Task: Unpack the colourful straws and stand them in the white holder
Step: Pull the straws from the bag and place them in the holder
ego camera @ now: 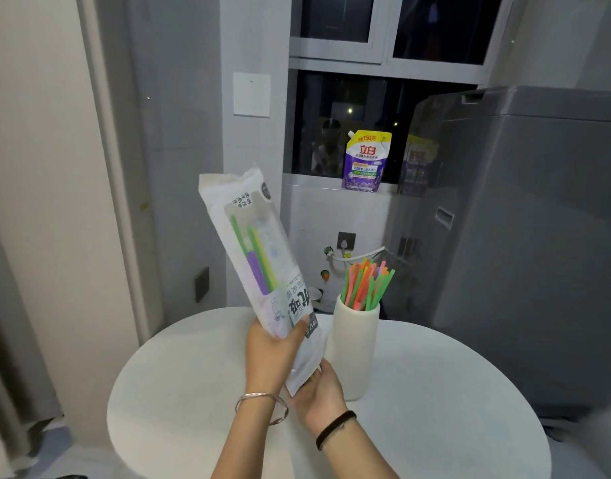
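Packet (252, 243) tilted, grip of left hand (273, 354) clasping its lower half, right hand (319, 395) holding the bottom end; holder (354, 354) has straws (366, 285), so drawing out the remainder looks next.

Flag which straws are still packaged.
The green, yellow and purple straws, inside the white packet that the left hand and right hand hold. The orange, green and pink bunch already stands loose in the white holder.

1 packet (259, 257), 1 holder (354, 350), 1 table (435, 392), 1 pouch (366, 160)
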Available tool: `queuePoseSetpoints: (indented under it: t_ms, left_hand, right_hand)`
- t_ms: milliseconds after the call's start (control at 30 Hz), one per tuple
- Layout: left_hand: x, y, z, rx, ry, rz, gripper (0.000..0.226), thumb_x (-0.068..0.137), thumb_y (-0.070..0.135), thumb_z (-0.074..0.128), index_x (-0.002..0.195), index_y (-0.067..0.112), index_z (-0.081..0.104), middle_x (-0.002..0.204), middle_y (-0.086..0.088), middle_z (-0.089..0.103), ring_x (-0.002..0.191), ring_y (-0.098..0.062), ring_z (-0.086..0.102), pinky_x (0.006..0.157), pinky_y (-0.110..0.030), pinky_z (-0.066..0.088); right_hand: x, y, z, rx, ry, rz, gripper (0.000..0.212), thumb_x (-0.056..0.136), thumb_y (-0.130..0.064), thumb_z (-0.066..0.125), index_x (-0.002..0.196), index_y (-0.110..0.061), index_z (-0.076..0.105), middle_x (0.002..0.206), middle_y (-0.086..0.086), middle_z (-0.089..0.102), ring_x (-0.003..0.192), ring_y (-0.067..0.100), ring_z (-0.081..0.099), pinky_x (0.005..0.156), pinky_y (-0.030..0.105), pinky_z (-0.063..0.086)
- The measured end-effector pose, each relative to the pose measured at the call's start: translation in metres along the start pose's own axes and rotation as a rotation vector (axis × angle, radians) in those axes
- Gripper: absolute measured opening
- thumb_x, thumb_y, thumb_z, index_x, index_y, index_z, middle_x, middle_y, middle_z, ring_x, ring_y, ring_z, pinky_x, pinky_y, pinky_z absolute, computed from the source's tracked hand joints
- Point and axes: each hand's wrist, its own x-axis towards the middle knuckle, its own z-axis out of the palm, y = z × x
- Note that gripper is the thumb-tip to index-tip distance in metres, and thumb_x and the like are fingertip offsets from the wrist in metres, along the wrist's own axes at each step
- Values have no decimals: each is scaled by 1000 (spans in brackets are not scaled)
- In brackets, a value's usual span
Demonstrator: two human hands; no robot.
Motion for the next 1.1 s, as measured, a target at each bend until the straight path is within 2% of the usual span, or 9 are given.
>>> queuePoseSetpoints:
  t_ms: [67, 100, 167, 233, 400, 667, 833, 933, 1100]
  left_hand:
    - [-2, 3, -1, 2, -6, 24, 26, 72, 22, 78, 97, 16, 71, 89, 10, 74, 76, 4, 68, 57, -8, 49]
    - [-2, 4, -2, 4, -11, 37, 24, 72, 22, 79, 94, 18, 71, 86, 13, 74, 73, 6, 67, 56, -7, 48]
    - [-1, 7, -5, 2, -27, 57, 20, 70, 23, 80, 88, 20, 71, 79, 18, 73, 70, 8, 66, 54, -6, 46]
    - [0, 9, -6, -4, -43, 64, 22, 70, 25, 81, 89, 21, 71, 80, 20, 74, 71, 8, 67, 55, -5, 46]
    - [3, 10, -10, -97, 34, 29, 24, 75, 24, 77, 96, 17, 71, 91, 8, 75, 77, 3, 69, 60, -9, 50]
    - [11, -1, -24, -506, 234, -265, 26, 77, 24, 77, 100, 22, 66, 106, -1, 72, 93, -19, 68, 81, -34, 55]
    - [12, -3, -33, -716, 265, -368, 41, 84, 23, 69, 124, 18, 57, 115, 2, 67, 91, -11, 66, 66, -31, 57]
    - [10, -4, -29, -778, 216, -416, 45, 89, 17, 63, 132, 15, 52, 129, -4, 62, 111, -22, 62, 95, -50, 50]
    - [3, -6, -6, -788, 171, -479, 47, 89, 13, 62, 135, 10, 50, 133, -10, 59, 117, -26, 59, 102, -52, 44]
  right_hand:
    - [2, 4, -1, -13, 18, 3, 27, 97, -16, 38, 104, -8, 63, 92, 15, 66, 82, 28, 61, 102, 44, 42]
    - [3, 5, -3, -17, 33, 12, 25, 96, -15, 40, 102, -7, 63, 90, 15, 65, 82, 29, 60, 100, 45, 44]
    - [4, 8, -6, -21, 51, 22, 23, 96, -14, 42, 94, -4, 63, 78, 16, 69, 70, 28, 66, 73, 39, 59]
    - [5, 8, -9, -21, 93, 32, 22, 95, -16, 46, 87, -3, 62, 62, 14, 69, 51, 24, 68, 45, 29, 56]
    - [7, 5, -13, -208, 177, -61, 20, 93, -22, 51, 80, -9, 58, 54, 6, 57, 32, 11, 47, 32, 16, 35]
    - [-5, -22, -5, -503, 163, -421, 17, 83, -21, 69, 79, -7, 60, 48, 3, 51, 37, 11, 41, 40, 20, 36]
    - [-14, -46, 3, -446, 168, -575, 14, 81, -15, 70, 74, -10, 60, 57, 2, 50, 45, 10, 42, 40, 18, 35]
    - [-18, -59, 7, -349, 124, -632, 10, 82, -14, 68, 77, -12, 60, 61, 0, 47, 45, 7, 39, 38, 16, 31]
    - [-20, -47, 15, -389, 4, -591, 11, 79, -14, 71, 85, -21, 67, 69, -4, 64, 58, 8, 55, 50, 23, 37]
